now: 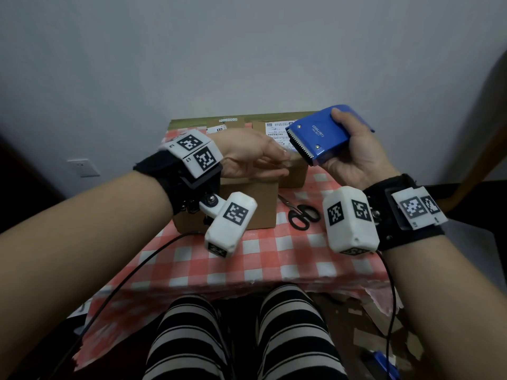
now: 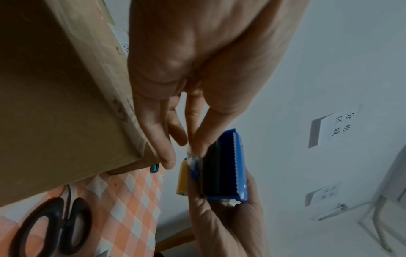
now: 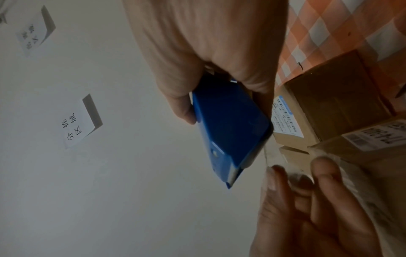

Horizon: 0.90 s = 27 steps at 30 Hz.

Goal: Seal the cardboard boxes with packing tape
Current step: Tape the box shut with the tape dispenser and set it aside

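**Grip on dispenser and tape end, strip not yet on a box**

Right hand (image 1: 354,157) grasps the blue tape dispenser (image 1: 318,135), fingers wrapped round its body, toothed blade facing the left hand. Left hand (image 1: 252,157) pinches the free end of clear tape (image 2: 193,155) between thumb and fingertip, just beside the blade. Both are held in the air above the near cardboard box (image 1: 247,204); a second, labelled box (image 1: 263,124) stands behind it on the checked surface (image 1: 247,259).

Risks, as judged:
- Pinch is small and at the very tip; the tape could slip free or fold onto itself and stick.
- Blade teeth sit close to the left fingertips; a sharp tug could bring them together.
- Strip could land skewed off the seam.

Room: scissors (image 1: 300,215) lie just right of the near box, under the right wrist. Open surface lies in front; the near edge is close to the knees.
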Motion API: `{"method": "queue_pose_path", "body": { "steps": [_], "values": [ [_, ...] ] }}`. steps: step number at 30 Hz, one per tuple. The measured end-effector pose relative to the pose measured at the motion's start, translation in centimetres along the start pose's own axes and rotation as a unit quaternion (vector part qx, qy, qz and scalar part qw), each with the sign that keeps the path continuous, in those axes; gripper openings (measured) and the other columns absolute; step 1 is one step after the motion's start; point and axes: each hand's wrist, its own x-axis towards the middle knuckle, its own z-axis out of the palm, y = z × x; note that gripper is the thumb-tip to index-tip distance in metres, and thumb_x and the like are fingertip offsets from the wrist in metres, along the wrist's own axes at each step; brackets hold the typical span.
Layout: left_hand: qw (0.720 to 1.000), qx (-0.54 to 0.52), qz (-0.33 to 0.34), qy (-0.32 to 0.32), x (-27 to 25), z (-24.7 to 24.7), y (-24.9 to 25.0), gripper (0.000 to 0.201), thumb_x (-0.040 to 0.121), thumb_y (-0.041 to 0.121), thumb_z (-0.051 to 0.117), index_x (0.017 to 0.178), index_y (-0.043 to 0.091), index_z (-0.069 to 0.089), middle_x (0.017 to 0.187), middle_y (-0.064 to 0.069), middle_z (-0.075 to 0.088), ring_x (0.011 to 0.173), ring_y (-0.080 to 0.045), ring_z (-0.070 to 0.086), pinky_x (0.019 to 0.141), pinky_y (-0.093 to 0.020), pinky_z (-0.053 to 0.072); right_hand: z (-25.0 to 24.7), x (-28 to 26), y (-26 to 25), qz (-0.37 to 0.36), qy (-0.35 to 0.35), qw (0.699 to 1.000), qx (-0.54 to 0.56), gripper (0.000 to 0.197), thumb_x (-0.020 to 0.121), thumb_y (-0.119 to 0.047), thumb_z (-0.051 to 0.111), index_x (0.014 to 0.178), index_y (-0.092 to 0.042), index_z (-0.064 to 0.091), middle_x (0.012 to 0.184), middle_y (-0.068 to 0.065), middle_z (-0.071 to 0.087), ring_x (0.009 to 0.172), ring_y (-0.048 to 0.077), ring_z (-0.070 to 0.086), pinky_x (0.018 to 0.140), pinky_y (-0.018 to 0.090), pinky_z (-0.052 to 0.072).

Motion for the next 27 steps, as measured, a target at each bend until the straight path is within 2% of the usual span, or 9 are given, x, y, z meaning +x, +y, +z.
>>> {"method": "queue_pose_path", "body": {
  "steps": [6,8,11,13,16,17,22,25,27],
  "values": [
    [0.998,0.001,0.044,-0.034,0.5,0.0,-0.4,0.025,0.092,-0.008,0.052,0.07,0.004,0.058,0.075,-0.007,0.07,0.081,-0.015,0.068,0.086,-0.03,0.056,-0.3,0.0,0.2,0.015,-0.025,1.0,0.005,0.055,0.087,-0.013,0.071,0.137,-0.005,0.05,0.123,0.02,0.066,0.108,0.035,0.067,0.078,0.058,0.056],
    [0.997,0.016,0.068,-0.029,0.3,0.3,-0.4,0.029,0.092,-0.012,0.047,0.069,0.0,0.058,0.065,-0.005,0.069,0.072,-0.013,0.068,0.077,-0.023,0.057,-0.2,-0.1,0.3,0.02,-0.035,0.999,-0.014,0.058,0.087,-0.018,0.071,0.139,-0.004,0.048,0.126,0.02,0.064,0.111,0.036,0.065,0.079,0.058,0.056],
    [0.994,0.042,0.094,-0.036,0.1,0.6,-0.6,0.045,0.089,-0.02,0.043,0.053,0.0,0.061,0.06,-0.006,0.068,0.063,-0.012,0.069,0.064,-0.017,0.056,-0.3,0.0,0.1,0.039,-0.052,0.998,-0.015,0.044,0.091,-0.023,0.065,0.129,-0.005,0.053,0.13,0.021,0.061,0.11,0.035,0.064,0.087,0.057,0.054],
    [0.992,0.061,0.098,-0.045,0.0,0.6,-0.8,0.046,0.088,-0.022,0.042,0.052,0.001,0.059,0.067,-0.01,0.07,0.073,-0.016,0.07,0.069,-0.018,0.057,-0.5,0.2,-0.1,0.054,-0.058,0.997,-0.004,0.036,0.092,-0.024,0.062,0.124,-0.008,0.054,0.129,0.019,0.062,0.108,0.035,0.064,0.091,0.058,0.051],
    [0.991,0.055,0.09,-0.084,0.1,0.7,-1.1,0.05,0.087,-0.021,0.041,0.049,0.003,0.061,0.103,-0.027,0.065,0.109,-0.034,0.062,0.095,-0.029,0.051,-0.7,0.3,-0.3,0.06,-0.057,0.996,0.024,0.035,0.088,-0.021,0.065,0.121,-0.014,0.053,0.13,0.016,0.062,0.114,0.034,0.063,0.092,0.062,0.048],
    [0.991,0.047,0.08,-0.094,0.2,0.6,-1.1,0.05,0.088,-0.02,0.041,0.05,0.004,0.064,0.106,-0.027,0.062,0.113,-0.035,0.06,0.096,-0.03,0.05,-0.7,0.3,-0.3,0.059,-0.054,0.996,0.028,0.036,0.087,-0.02,0.065,0.12,-0.015,0.052,0.131,0.016,0.062,0.116,0.034,0.062,0.091,0.062,0.049],
    [0.998,0.011,0.023,-0.058,0.1,-0.6,-0.2,0.017,0.092,-0.012,0.044,0.084,-0.007,0.058,0.09,-0.017,0.062,0.089,-0.024,0.065,0.075,-0.028,0.06,-0.3,-0.2,0.4,0.044,-0.043,0.998,-0.004,0.03,0.091,-0.021,0.063,0.119,-0.012,0.057,0.13,0.015,0.063,0.114,0.033,0.064,0.082,0.05,0.056],
    [0.999,-0.031,0.004,-0.011,0.0,-2.0,-0.1,0.019,0.096,-0.004,0.044,0.082,-0.002,0.057,0.078,-0.011,0.063,0.082,-0.02,0.063,0.072,-0.029,0.06,-0.2,-0.5,0.8,0.034,-0.031,0.999,-0.023,0.047,0.091,-0.021,0.065,0.135,-0.009,0.054,0.132,0.013,0.062,0.118,0.03,0.062,0.07,0.045,0.058],
    [0.998,-0.053,-0.01,0.011,-0.1,-2.9,-0.3,0.019,0.098,0.002,0.046,0.083,0.0,0.058,0.079,-0.011,0.064,0.075,-0.017,0.065,0.066,-0.027,0.06,0.1,-0.7,0.9,0.029,-0.033,0.999,-0.026,0.052,0.091,-0.019,0.066,0.139,-0.008,0.049,0.131,0.014,0.063,0.116,0.03,0.063,0.064,0.045,0.057]
  ]
}}
